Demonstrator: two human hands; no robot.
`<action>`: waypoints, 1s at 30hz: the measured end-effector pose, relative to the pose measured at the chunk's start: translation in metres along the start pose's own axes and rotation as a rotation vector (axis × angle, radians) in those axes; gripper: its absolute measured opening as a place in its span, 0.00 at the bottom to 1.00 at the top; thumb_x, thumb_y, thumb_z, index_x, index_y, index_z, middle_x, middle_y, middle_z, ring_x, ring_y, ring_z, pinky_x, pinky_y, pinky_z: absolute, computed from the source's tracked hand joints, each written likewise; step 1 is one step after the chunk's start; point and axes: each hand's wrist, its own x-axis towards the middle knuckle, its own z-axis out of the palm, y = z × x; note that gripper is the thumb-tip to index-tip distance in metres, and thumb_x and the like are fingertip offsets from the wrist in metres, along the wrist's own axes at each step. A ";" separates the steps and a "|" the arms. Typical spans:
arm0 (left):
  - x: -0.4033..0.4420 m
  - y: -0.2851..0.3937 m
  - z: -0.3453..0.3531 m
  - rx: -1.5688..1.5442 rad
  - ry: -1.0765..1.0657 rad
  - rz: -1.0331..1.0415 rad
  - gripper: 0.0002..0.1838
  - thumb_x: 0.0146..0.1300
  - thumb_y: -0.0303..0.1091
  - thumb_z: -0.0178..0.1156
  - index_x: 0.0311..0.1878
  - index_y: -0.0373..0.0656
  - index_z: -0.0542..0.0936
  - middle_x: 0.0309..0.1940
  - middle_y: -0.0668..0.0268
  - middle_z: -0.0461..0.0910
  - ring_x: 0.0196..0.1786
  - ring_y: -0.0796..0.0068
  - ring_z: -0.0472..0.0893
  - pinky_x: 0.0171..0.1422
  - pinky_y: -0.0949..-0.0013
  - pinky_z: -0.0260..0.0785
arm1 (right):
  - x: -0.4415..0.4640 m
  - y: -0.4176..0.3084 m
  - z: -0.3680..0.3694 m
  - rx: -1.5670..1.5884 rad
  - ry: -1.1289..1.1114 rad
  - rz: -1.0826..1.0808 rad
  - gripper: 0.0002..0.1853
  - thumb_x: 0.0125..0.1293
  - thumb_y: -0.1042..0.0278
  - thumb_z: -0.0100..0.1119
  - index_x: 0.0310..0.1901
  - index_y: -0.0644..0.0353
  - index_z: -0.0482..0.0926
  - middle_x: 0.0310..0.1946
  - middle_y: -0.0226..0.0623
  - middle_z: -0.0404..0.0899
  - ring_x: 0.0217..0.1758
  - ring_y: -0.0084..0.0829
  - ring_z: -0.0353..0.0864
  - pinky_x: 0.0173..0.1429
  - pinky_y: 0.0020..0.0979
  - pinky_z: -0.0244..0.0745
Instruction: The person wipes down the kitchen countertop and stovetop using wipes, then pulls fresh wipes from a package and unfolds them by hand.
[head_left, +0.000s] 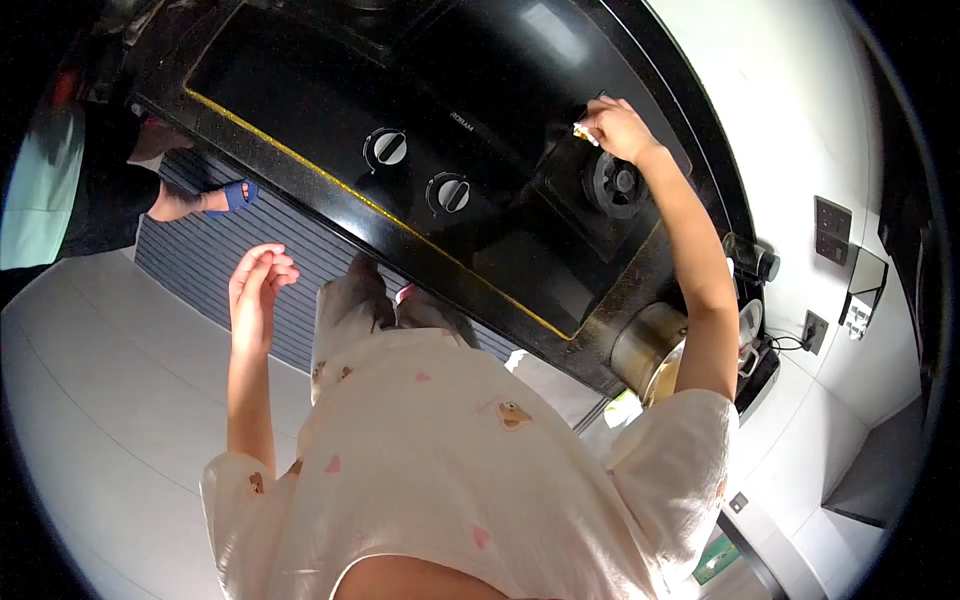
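Note:
My right hand [617, 128] is closed on a small crumpled white-and-yellow wipe [585, 134], most of it hidden by the fingers. It hovers over or rests on the far side of a round burner [618, 186] on the black glass cooktop [480, 245]; contact cannot be made out. Off the counter's front edge, above the floor mat, my left hand [262, 283] hangs in the air with loosely bent fingers and nothing in it. Two silver-and-black control knobs [390, 148] sit on the cooktop between the hands.
A metal pot [645, 345] stands at the counter's right end, near a glass jar [748, 262]. Wall sockets [832, 228] are on the right. Another person's foot in a blue slipper [235, 196] is on the striped mat [205, 255] at left.

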 end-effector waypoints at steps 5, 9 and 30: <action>-0.015 -0.016 -0.003 -0.035 0.004 0.011 0.11 0.62 0.34 0.46 0.41 0.37 0.73 0.30 0.67 0.76 0.32 0.78 0.75 0.41 0.76 0.67 | -0.005 -0.025 0.003 0.032 -0.010 -0.078 0.09 0.49 0.73 0.52 0.32 0.50 0.80 0.30 0.31 0.69 0.46 0.32 0.67 0.51 0.34 0.60; -0.025 -0.022 0.000 -0.046 0.021 0.015 0.11 0.63 0.34 0.46 0.41 0.37 0.73 0.30 0.67 0.76 0.32 0.78 0.75 0.40 0.76 0.67 | -0.010 -0.043 0.003 0.058 0.036 -0.110 0.08 0.50 0.71 0.53 0.32 0.49 0.79 0.30 0.28 0.69 0.45 0.31 0.67 0.51 0.34 0.59; -0.036 -0.020 0.021 -0.036 -0.070 0.067 0.11 0.62 0.33 0.45 0.41 0.36 0.72 0.30 0.65 0.76 0.32 0.78 0.75 0.41 0.76 0.68 | -0.026 -0.083 0.013 -0.208 0.120 -0.385 0.04 0.47 0.67 0.54 0.25 0.45 0.79 0.31 0.22 0.72 0.42 0.26 0.67 0.48 0.29 0.60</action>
